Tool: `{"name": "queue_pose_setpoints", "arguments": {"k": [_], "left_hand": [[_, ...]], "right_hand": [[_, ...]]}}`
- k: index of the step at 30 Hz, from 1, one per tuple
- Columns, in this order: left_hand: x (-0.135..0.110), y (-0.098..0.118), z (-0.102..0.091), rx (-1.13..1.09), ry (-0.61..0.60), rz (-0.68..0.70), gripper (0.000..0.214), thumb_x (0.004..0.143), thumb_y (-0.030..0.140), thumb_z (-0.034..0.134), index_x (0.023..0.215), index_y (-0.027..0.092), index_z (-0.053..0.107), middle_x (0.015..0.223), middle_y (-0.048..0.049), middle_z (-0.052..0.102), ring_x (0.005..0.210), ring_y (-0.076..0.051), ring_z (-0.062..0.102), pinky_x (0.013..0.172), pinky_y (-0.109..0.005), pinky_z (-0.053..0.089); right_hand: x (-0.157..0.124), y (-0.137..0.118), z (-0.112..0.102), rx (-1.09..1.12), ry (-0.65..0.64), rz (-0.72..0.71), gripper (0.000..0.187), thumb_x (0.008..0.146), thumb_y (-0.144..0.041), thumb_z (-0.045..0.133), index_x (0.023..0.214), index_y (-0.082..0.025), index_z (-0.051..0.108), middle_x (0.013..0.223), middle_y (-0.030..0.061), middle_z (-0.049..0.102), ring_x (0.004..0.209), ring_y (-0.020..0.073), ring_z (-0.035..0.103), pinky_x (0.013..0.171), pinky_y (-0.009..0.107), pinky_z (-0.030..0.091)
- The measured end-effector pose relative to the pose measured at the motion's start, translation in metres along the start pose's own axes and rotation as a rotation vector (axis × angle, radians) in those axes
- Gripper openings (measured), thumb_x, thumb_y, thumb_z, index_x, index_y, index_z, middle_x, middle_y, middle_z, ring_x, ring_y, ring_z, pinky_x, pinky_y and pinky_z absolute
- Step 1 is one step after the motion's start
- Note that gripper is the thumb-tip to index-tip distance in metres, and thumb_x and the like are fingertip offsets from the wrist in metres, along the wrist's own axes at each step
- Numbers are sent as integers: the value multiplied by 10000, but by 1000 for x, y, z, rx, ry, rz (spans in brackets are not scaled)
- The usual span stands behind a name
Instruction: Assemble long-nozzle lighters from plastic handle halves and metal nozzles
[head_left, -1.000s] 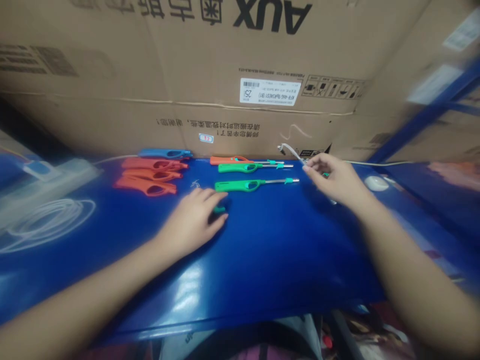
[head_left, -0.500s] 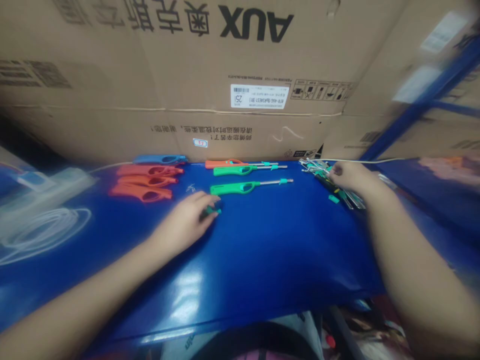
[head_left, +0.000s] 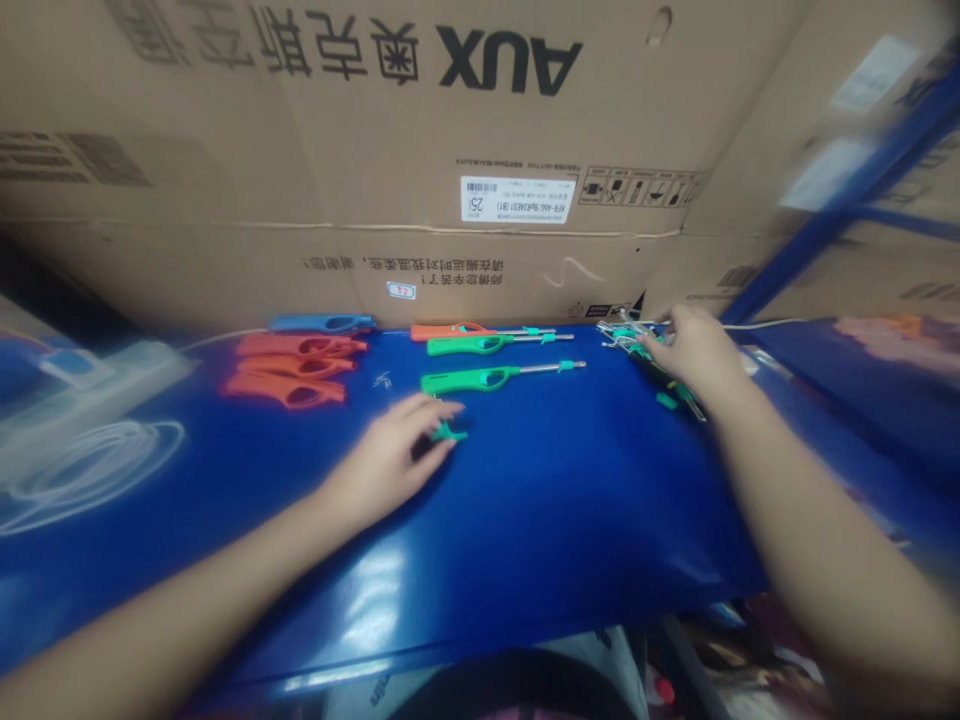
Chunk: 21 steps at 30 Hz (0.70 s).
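Observation:
My left hand (head_left: pixel 405 445) is closed in a pinch over the table, holding a small green plastic piece (head_left: pixel 448 432) that shows between fingers and thumb. The palm hides the rest of it. Just beyond lies a green long-nosed lighter (head_left: pixel 471 380) with a metal tube, and farther back are another green lighter (head_left: pixel 465 344) and an orange one (head_left: pixel 450 331). My right hand (head_left: pixel 694 350) reaches into a pile of metal tubes and teal parts (head_left: pixel 626 335) at the back right. Its thumb and fingers are closed there, but what they grip cannot be made out.
Orange lighter bodies (head_left: pixel 285 388) and a blue one (head_left: pixel 319 323) lie at the left. Tiny metal bits (head_left: pixel 382 380) rest near them. A coiled white cable (head_left: pixel 97 470) and a power strip (head_left: pixel 142 385) are farther left. Cardboard (head_left: pixel 337 150) stands behind the blue table (head_left: pixel 562 500).
My left hand has moved slightly right with the green piece, which shows more now. My right hand has shifted a little left and back over the pile of parts.

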<state>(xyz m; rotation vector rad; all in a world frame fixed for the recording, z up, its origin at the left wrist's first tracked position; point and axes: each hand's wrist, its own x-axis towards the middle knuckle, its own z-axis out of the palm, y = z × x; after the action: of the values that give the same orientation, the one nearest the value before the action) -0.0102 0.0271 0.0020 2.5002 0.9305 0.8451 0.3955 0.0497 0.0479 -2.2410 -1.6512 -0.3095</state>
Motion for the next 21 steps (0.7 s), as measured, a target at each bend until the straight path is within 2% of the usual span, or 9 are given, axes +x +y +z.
{"name": "queue_pose_setpoints", "arguments": {"k": [1, 3, 5, 7, 9, 12, 17, 21], "left_hand": [[-1, 1, 2, -21, 8, 8, 326, 936, 216, 590, 1259, 215, 632, 1142, -83, 666, 921, -182, 672, 870, -355, 584], [-3, 5, 7, -72, 17, 25, 355, 937, 200, 599, 1291, 225, 608, 1134, -76, 659, 921, -171, 661, 877, -349, 578], [-5, 11, 11, -121, 13, 38, 389, 936, 188, 612, 1321, 236, 584, 1135, -67, 644, 932, -160, 651, 887, -333, 570], [-8, 18, 15, -168, -8, 50, 428, 932, 179, 633, 1347, 251, 560, 1146, -56, 624, 938, -144, 644, 888, -305, 565], [-11, 25, 17, -213, -45, 72, 419, 934, 173, 642, 1336, 260, 558, 1148, -44, 611, 938, -129, 639, 875, -270, 560], [-13, 30, 18, -259, -106, 101, 370, 951, 167, 626, 1302, 268, 567, 1136, -29, 608, 951, -115, 634, 868, -232, 555], [-11, 27, 19, -302, -101, 50, 358, 923, 178, 675, 1263, 251, 591, 1157, -30, 607, 963, -113, 642, 868, -216, 564], [-11, 24, 21, -313, -128, 54, 295, 942, 165, 641, 1227, 236, 618, 1108, -28, 628, 927, -108, 658, 859, -226, 572]], "right_hand": [[-5, -11, 1, 74, 19, -85, 281, 841, -344, 633, 1047, -152, 638, 1052, 177, 664, 996, 314, 613, 808, 395, 472], [-22, -41, 0, 335, -50, -253, 226, 901, -341, 574, 1022, -160, 636, 969, 121, 673, 863, 241, 628, 790, 362, 485], [-47, -73, -2, 576, -266, -512, 248, 934, -380, 575, 1063, -175, 627, 992, 85, 666, 829, 196, 616, 758, 328, 493], [-75, -102, -4, 701, -478, -772, 306, 928, -378, 628, 1172, -197, 597, 1075, 69, 642, 854, 167, 598, 777, 303, 496], [-98, -121, -3, 738, -588, -912, 287, 935, -373, 641, 1156, -197, 592, 1079, 65, 623, 901, 165, 584, 803, 296, 487], [-114, -132, 2, 777, -672, -897, 212, 927, -362, 663, 982, -169, 592, 903, 30, 609, 792, 145, 567, 709, 260, 464], [-107, -125, 6, 861, -792, -778, 114, 908, -252, 673, 900, -158, 609, 740, -21, 597, 666, 105, 551, 615, 210, 422], [-102, -121, 3, 837, -778, -856, 97, 928, -225, 628, 854, -161, 628, 713, -33, 570, 657, 95, 535, 630, 208, 408]]}}
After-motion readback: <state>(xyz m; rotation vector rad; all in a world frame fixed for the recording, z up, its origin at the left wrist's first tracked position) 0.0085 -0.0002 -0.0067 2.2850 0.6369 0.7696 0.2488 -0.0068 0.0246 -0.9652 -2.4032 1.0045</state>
